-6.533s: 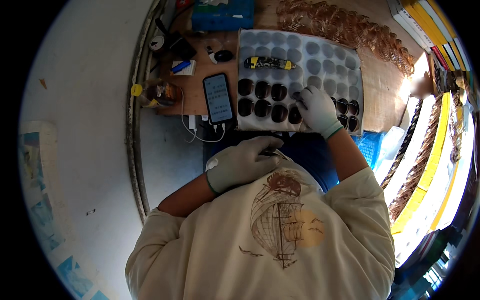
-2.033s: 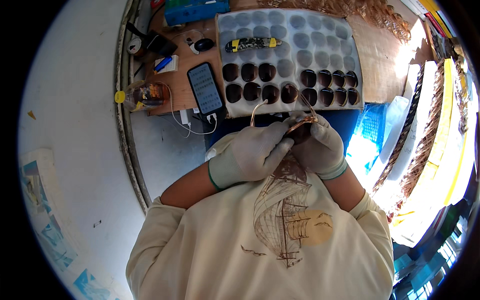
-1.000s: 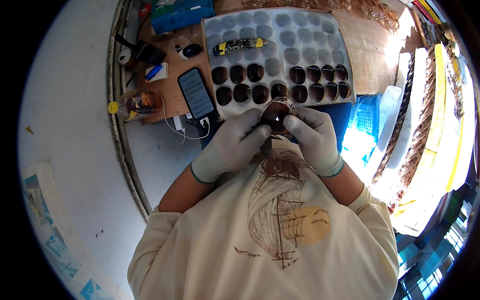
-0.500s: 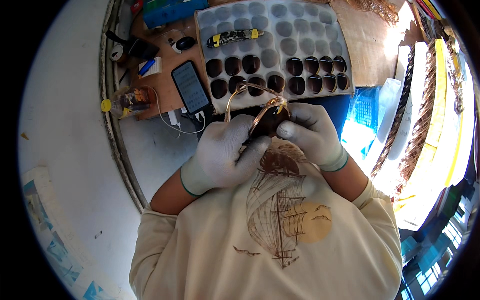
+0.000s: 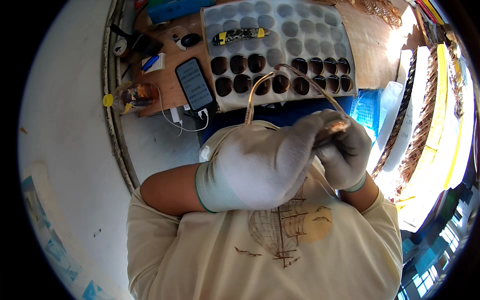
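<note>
Both my hands wear pale knit gloves with grey palms and fingers, and they are closed together in front of my chest. Between them is an amber see-through eyeglass frame, its two temples arching up toward the table. My left hand reaches across to the right, its fingers wrapped round the front of the frame. Close against it, my right hand has curled fingers on the frame's right side. An amber end pokes out between the gloves. The lenses and most of the frame's front are hidden.
Beyond my hands lies a white lens tray with dark lenses in its nearer rows and a yellow-taped patterned object on it. To its left are a phone with cables and a yellow-capped bottle. A blue basket stands right.
My left hand has swung right, up against my right hand, which has also shifted right and slightly down. The eyeglass frame has turned, its temples spread wider, and its dark lens is now covered.
</note>
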Motion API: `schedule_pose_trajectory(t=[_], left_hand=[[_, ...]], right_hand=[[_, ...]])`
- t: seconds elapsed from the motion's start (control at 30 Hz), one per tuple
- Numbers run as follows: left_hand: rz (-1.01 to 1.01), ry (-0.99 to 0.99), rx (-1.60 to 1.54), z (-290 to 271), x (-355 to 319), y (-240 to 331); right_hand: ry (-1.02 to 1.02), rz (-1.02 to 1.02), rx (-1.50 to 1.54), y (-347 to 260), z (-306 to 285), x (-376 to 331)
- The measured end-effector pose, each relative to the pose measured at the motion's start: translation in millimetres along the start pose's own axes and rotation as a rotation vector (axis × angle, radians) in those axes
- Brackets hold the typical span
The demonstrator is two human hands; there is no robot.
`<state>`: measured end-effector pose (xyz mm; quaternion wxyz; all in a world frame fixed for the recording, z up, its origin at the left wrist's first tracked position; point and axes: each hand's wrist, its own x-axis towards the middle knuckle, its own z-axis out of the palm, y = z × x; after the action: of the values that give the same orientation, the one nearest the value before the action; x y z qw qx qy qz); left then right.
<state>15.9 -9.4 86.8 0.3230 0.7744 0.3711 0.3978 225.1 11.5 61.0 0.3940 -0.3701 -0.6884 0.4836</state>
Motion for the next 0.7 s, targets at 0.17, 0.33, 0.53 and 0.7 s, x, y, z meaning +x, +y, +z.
schedule_pose_trajectory(t=[0.17,0.33,0.53,0.7], left_hand=[[0.106,0.047,-0.043,14.3,6.4,6.1],[0.119,0.089,-0.007,27.7,3.0,5.5],[-0.004,-0.025,0.228,4.2,3.9,-7.7],[-0.082,-0.166,0.286,-10.2,-7.4,-14.5]], right_hand=[[-0.017,-0.124,0.184,-0.5,-7.5,-3.0],[-0.103,-0.143,0.172,6.0,-18.8,-3.5],[-0.116,0.149,0.055,19.2,-27.6,7.2],[0.036,-0.113,0.146,47.5,8.1,6.1]])
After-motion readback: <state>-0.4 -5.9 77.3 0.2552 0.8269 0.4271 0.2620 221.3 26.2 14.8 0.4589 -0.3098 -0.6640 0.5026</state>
